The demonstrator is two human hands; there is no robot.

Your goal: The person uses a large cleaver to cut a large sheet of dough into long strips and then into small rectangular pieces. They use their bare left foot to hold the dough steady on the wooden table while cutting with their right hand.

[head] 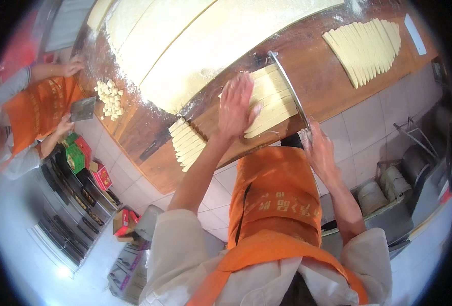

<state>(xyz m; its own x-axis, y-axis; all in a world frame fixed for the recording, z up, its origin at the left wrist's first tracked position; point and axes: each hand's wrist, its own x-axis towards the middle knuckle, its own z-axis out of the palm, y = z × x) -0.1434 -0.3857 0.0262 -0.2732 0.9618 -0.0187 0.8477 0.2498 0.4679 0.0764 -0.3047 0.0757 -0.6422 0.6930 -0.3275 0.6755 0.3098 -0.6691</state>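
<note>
My left hand (pixel 236 105) lies flat with its fingers extended on the left part of a stack of dough strips (pixel 273 101) near the table's front edge. In my right hand (pixel 317 149) is the handle of a long knife (pixel 290 86), whose blade stands along the right end of those strips. A large floured dough sheet (pixel 210 49), with long cuts in it, spreads behind. Shorter dough strips (pixel 187 143) lie left of my left forearm. A fanned row of cut dough strips (pixel 363 49) rests farther right on the wooden table (pixel 317 88).
A co-worker in an orange apron (pixel 38 109) stands at the left, holding a dough scraper (pixel 83 109) beside small dough pieces (pixel 110 99). A white flat strip (pixel 415 34) lies at the far right. Below are a tray rack (pixel 77 206), boxes (pixel 79 153) and metal containers (pixel 371 197).
</note>
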